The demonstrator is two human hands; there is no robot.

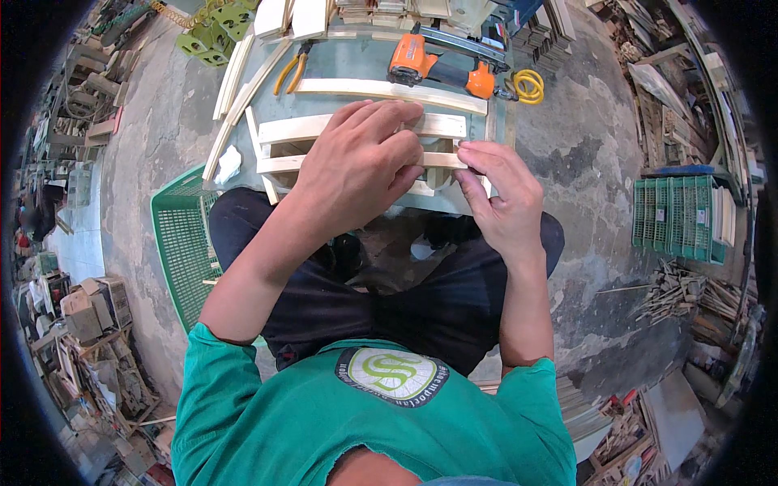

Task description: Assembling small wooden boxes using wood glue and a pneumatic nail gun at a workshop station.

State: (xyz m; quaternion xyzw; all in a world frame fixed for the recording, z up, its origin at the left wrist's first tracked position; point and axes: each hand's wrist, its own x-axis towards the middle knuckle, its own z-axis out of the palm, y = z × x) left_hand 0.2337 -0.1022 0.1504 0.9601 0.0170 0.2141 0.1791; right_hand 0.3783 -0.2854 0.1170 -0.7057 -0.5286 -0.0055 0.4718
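Currently, left hand lies spread flat on the wooden frame at the workbench near edge; right hand pinches the frame's right end; nail gun sits near the far edge.

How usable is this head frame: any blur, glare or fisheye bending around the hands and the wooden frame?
Head view: even daylight, no glare; the left hand and right hand on the wooden frame are sharp at centre. The slats bow slightly, the rim is black vignette, and the clutter near it is smeared. The left hand hides much of the frame.
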